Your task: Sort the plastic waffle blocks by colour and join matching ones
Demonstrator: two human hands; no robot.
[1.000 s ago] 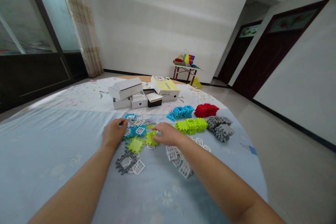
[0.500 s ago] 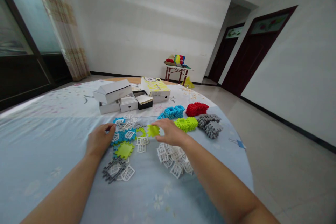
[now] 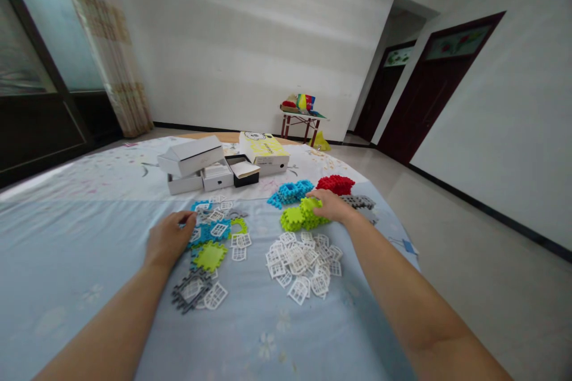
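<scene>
My right hand [image 3: 331, 205] grips a lime-green interlocking tile [image 3: 310, 207] at the green pile, its fingertips partly hidden. Another green tile [image 3: 292, 216] lies just left of it on the same pile. My left hand [image 3: 170, 239] rests on the cloth with curled fingers; anything inside them is hidden. Beside it are blue tiles [image 3: 210, 231] with white window pieces [image 3: 219, 230] on top. A green square tile [image 3: 210, 257] and grey frame tiles [image 3: 192, 290] lie nearer to me. Below the green pile spreads a heap of white window pieces [image 3: 304, 262].
Blue tiles [image 3: 292, 191], red tiles [image 3: 335, 184] and grey tiles [image 3: 364, 205] form piles around my right hand. White boxes [image 3: 192, 156], a black box [image 3: 245, 175] and a yellow-and-white box [image 3: 266, 152] stand at the back. A blue clip [image 3: 409, 246] sits at the table's right edge.
My right hand has moved right with a green tile to the green pile, which now extends further left. The white heap shows more fully. My left hand has stayed put.
</scene>
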